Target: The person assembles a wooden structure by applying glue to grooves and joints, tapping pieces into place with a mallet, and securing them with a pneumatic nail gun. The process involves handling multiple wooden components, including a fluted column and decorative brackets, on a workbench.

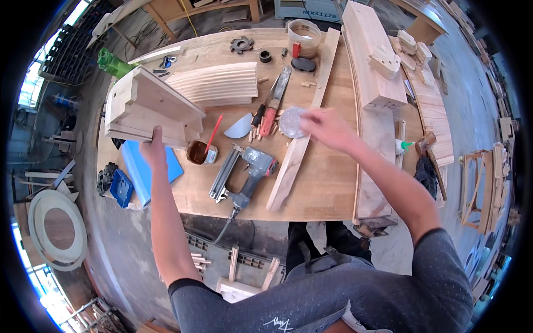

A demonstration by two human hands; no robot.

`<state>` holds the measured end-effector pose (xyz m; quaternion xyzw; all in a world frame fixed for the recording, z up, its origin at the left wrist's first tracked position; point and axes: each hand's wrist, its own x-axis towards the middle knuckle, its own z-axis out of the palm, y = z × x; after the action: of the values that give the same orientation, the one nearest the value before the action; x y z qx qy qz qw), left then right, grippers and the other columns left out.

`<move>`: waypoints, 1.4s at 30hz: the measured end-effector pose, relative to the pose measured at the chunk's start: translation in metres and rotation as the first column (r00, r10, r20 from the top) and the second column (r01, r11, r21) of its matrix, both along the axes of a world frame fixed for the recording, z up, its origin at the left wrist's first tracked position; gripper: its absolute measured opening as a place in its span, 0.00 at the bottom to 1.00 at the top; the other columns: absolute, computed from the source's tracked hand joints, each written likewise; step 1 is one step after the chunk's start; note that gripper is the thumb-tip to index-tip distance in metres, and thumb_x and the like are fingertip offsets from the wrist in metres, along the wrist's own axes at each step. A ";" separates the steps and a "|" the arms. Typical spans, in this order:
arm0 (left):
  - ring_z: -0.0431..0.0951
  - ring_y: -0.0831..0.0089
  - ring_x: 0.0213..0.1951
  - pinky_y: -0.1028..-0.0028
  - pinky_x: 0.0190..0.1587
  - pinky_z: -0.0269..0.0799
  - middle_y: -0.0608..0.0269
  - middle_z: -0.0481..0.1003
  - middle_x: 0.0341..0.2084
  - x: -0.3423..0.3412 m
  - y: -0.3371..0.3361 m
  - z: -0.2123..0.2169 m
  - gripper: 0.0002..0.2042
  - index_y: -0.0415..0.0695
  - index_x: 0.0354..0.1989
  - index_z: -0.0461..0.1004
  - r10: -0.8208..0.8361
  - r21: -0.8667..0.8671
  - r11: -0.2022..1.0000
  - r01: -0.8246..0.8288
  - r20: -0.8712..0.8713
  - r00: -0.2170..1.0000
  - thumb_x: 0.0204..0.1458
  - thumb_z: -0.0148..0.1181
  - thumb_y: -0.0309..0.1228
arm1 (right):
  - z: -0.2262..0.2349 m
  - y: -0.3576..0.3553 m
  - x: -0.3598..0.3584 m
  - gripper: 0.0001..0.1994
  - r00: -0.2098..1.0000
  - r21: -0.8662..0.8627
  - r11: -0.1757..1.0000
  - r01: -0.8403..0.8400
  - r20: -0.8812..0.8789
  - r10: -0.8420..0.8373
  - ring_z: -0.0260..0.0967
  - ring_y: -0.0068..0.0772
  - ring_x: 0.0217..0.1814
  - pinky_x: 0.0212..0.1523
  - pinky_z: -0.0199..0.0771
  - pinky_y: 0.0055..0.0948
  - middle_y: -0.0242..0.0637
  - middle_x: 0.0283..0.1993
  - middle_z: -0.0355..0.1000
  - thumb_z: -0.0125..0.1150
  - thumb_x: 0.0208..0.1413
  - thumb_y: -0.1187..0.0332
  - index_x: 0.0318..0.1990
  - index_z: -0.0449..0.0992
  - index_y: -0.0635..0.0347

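My left hand (154,149) grips the near edge of a pale wooden box-like assembly (150,105) standing at the left of the workbench (322,183). My right hand (327,126) reaches over the bench middle and holds a round clear lid (292,122), blurred by motion, above a long wooden strip (297,144). A small cup of brown glue (198,152) with a red-handled brush (214,133) stands just right of my left hand. A grey nail gun (244,175) lies near the front edge.
A ribbed curved wood panel (216,83), a clear plastic jar (303,38), a red-handled tool (268,119), small dowels and a blue board (145,169) lie on the bench. Thick curved wooden parts (373,61) fill the right side. A round wooden frame (57,228) lies on the floor at left.
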<state>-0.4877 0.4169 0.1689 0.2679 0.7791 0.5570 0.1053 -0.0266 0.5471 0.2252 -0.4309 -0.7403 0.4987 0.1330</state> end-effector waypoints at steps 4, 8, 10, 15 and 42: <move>0.71 0.65 0.60 0.66 0.59 0.69 0.50 0.71 0.59 0.019 -0.030 0.011 0.29 0.30 0.63 0.65 0.097 0.094 0.992 -0.087 -0.103 0.990 0.57 0.68 0.31 | -0.046 0.078 -0.101 0.26 0.981 -0.131 0.973 0.188 -0.024 -0.193 0.76 0.32 0.48 0.48 0.76 0.34 0.43 0.48 0.78 0.60 0.61 0.52 0.53 0.75 0.70; 0.64 0.60 0.67 0.60 0.70 0.59 0.48 0.64 0.65 0.111 -0.071 0.051 0.28 0.31 0.67 0.59 0.032 0.123 0.992 -0.003 -0.233 0.972 0.60 0.61 0.24 | -0.085 0.131 -0.159 0.24 0.862 -0.694 0.703 0.156 -0.251 -0.439 0.76 0.35 0.54 0.54 0.78 0.38 0.41 0.56 0.76 0.59 0.65 0.52 0.58 0.74 0.61; 0.65 0.58 0.67 0.57 0.72 0.58 0.46 0.65 0.64 0.139 -0.099 0.053 0.25 0.30 0.66 0.60 -0.014 0.123 0.991 0.052 -0.292 0.956 0.61 0.57 0.22 | -0.096 0.139 -0.182 0.20 0.795 -0.793 0.594 0.138 -0.269 -0.543 0.78 0.36 0.49 0.49 0.81 0.41 0.41 0.51 0.78 0.58 0.66 0.52 0.53 0.76 0.59; 0.69 0.55 0.64 0.55 0.71 0.58 0.43 0.69 0.61 0.169 -0.141 0.036 0.22 0.29 0.64 0.63 -0.132 0.147 0.975 0.167 -0.221 0.966 0.62 0.56 0.22 | -0.087 0.140 -0.207 0.13 0.692 -0.817 0.547 0.184 -0.287 -0.662 0.80 0.38 0.39 0.39 0.83 0.42 0.42 0.42 0.79 0.62 0.61 0.62 0.45 0.76 0.63; 0.64 0.50 0.67 0.43 0.69 0.61 0.50 0.62 0.69 0.368 0.148 0.103 0.37 0.47 0.70 0.59 -0.670 0.670 0.742 -0.017 0.740 -0.065 0.61 0.52 0.60 | 0.103 -0.006 0.135 0.11 0.610 0.198 0.706 0.680 -0.688 -0.393 0.75 0.24 0.37 0.40 0.74 0.28 0.39 0.35 0.79 0.63 0.61 0.66 0.37 0.78 0.69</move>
<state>-0.1198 0.5654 0.2722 0.0163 0.2147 0.7060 0.6747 0.1086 0.5411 0.3285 -0.4152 -0.5805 0.3601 0.6009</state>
